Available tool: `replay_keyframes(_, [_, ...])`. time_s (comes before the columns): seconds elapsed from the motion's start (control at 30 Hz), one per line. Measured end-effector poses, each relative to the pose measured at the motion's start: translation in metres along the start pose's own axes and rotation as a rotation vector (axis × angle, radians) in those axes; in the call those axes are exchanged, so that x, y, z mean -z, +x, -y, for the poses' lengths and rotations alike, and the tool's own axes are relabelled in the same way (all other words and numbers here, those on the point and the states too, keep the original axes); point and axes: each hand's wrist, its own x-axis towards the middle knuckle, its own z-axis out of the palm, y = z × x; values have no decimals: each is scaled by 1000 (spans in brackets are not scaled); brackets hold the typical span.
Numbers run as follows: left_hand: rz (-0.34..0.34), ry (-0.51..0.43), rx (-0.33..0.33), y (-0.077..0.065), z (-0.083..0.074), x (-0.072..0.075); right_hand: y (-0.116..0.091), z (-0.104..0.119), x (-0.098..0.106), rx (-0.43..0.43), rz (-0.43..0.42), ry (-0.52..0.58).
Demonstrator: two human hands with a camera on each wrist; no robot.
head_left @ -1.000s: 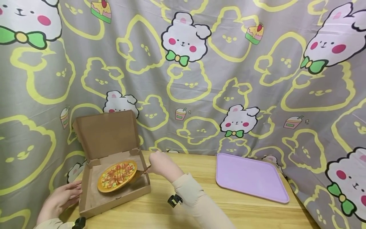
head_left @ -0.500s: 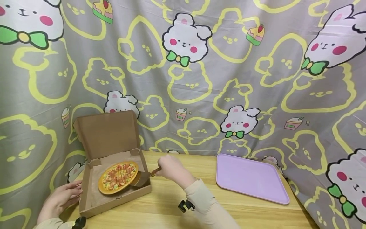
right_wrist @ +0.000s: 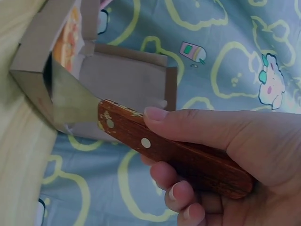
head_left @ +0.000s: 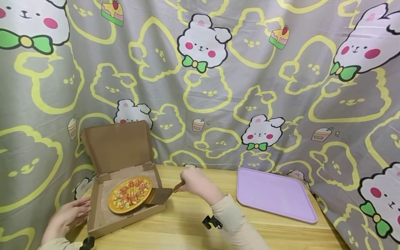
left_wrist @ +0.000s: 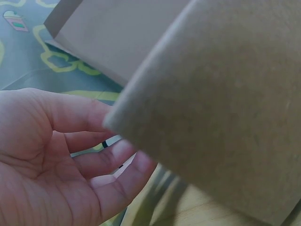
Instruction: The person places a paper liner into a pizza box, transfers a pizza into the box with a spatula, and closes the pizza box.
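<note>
A round pizza [head_left: 130, 194] with an orange rim lies tilted in the open cardboard pizza box [head_left: 125, 222] at the left of the table. My right hand [head_left: 200, 184] grips the reddish-brown wooden handle of a metal pizza spatula [right_wrist: 164, 150]. Its broad blade reaches over the box's right wall, and its far edge overlaps the pizza's right rim in the head view. At the box's left side is my left hand [head_left: 69, 215]. Loosely bent, its fingertips touch the box's corner in the left wrist view [left_wrist: 84, 155].
A shallow lilac tray [head_left: 275, 194] lies at the right of the wooden table [head_left: 187, 218]. The box's raised lid [head_left: 120, 147] leans back toward the patterned curtain [head_left: 212, 86] behind the table.
My right hand has drawn the spatula to the right, so more of its blade shows beside the pizza. The pizza has shifted very slightly; my left hand stays at the box.
</note>
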Motion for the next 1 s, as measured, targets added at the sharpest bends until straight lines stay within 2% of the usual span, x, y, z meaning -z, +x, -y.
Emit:
replay_keyframes(0.27, [-2, -7, -1, -2, 0, 0, -11, -10, 10, 5, 11, 32])
replay_keyframes(0.63, [2, 19, -11, -2, -2, -3, -32, -31, 11, 49, -14, 113])
replay_keyframes(1.0, [4, 1, -19, -3, -3, -3, -47, -44, 12, 33, -37, 114])
